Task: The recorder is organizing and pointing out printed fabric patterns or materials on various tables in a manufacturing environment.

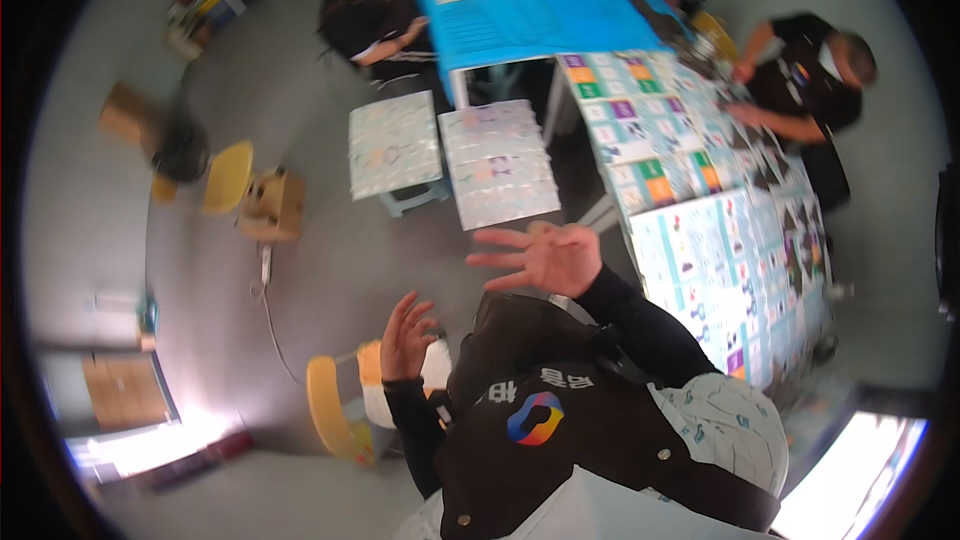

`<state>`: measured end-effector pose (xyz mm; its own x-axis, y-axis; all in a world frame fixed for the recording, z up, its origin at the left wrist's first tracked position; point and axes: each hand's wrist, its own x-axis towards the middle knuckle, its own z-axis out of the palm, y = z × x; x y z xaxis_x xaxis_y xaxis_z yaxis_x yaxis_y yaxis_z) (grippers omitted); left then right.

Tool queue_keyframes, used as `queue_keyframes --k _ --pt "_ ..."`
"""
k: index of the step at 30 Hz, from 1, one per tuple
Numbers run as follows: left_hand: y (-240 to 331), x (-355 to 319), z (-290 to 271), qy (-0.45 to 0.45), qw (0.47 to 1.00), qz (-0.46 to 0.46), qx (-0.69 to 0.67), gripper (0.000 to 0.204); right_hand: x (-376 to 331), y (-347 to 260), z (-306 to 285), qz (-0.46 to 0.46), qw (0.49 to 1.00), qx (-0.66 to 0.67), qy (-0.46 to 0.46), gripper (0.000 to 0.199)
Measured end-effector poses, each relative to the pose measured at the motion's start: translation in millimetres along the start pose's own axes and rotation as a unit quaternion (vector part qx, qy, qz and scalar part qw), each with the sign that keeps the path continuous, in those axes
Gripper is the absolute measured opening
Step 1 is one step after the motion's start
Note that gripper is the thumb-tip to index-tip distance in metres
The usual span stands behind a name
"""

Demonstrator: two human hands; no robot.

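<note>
My right hand [550, 258] is raised in front of my dark apron [500, 430], several fingers stretched out to the left and nothing seen in it. Lower and to its left, my left hand [407, 338] is held up with its fingers apart, holding nothing that I can see. Neither hand touches a table. Nearest to my right hand is a printed sheet [500, 162] with pale patterns, lying on a low support just beyond it. Beside that sheet lies a similar patterned sheet [394, 145] on a small stool [418, 200].
To the right runs a long table covered with printed sheets [690, 250]; a person [815, 80] works at its far side. A blue-covered table [560, 10] stands ahead, with a seated person [370, 15] at its left. Yellow chairs [325, 405], a cardboard box [272, 205] and a cable [272, 325] are on the left.
</note>
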<state>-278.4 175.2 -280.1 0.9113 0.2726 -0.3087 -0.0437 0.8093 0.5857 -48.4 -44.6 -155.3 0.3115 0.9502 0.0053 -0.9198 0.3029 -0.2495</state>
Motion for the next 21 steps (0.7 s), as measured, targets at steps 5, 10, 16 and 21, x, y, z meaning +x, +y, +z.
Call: queue_keyframes --k 5,10,16,21 --pt "-1.1 31.8 -3.6 -0.028 0.994 -0.083 0.058 0.047 -39.5 -4.9 -42.3 -0.003 0.986 -0.159 0.054 0.019" --pt "-10.5 67.7 12.7 -0.018 0.969 -0.164 0.182 0.041 -74.0 18.6 -89.2 0.020 0.818 -0.492 0.297 0.025" --pt "-39.7 125.2 47.6 -0.097 0.919 -0.232 0.302 0.033 -140.9 14.8 -96.2 0.060 0.616 -0.678 0.397 0.031" --pt "-61.0 165.2 105.5 -0.155 0.889 -0.233 0.361 0.031 -187.8 -8.8 -124.7 0.050 0.600 -0.644 0.472 0.034"
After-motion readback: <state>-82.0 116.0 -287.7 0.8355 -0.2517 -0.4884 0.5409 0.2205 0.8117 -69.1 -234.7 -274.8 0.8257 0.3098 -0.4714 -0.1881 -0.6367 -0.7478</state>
